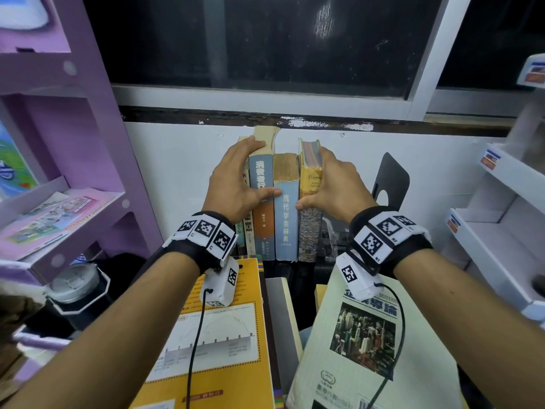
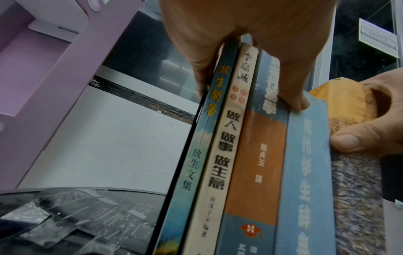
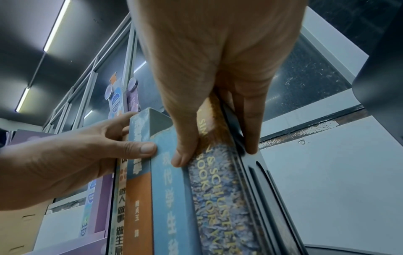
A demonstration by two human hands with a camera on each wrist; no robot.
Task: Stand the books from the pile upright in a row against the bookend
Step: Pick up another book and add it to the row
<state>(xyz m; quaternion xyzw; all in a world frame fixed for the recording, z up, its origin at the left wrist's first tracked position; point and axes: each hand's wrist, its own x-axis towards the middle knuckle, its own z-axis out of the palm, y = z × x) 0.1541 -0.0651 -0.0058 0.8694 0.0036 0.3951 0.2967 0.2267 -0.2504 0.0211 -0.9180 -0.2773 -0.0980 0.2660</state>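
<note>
Two books from the pile, a yellow one (image 1: 218, 335) and a pale business text (image 1: 362, 343), lie flat closest to me, not yet stood up. Further back I'm squaring up the row of upright books (image 1: 280, 202). My left hand (image 1: 236, 184) clamps the left end, fingers (image 2: 202, 69) down the outer cover, thumb across the spines. My right hand (image 1: 330, 184) pinches the yellow-spined book (image 1: 309, 187) at the right end. One black bookend (image 1: 390, 181) stands just beside it. Next move, I reckon: let go carefully so nothing tips, then grab a flat one.
</note>
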